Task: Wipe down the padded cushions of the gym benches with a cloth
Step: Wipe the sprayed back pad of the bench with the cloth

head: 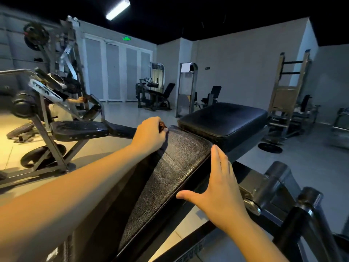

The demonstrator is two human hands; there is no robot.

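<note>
Wiping the sloped cushion (170, 167) well means working from its far top edge down toward the near end in overlapping strokes, and the hands look placed for that. The left hand (151, 134) sits at the pad's far left corner, its grip curled tight round a small dark wad that I take to be the cloth (162, 127). Only a reddish-brown scrap shows between the fingers, so its size cannot be told. The right hand (221, 186) lies flat on the pad's right edge, grip wide, fingers straight and thumb spread across the surface, bracing it. Pale streaks cross the middle of the leather, which suggests damp passes there, while the near stretch looks dull. In my judgement the cloth should be opened out so a broad face meets the grain, pressed evenly and run along both edge seams. The bracing hand should move off each patch before it is wiped. The flat seat cushion (226, 118) lies just beyond, far right, and would come after.
</note>
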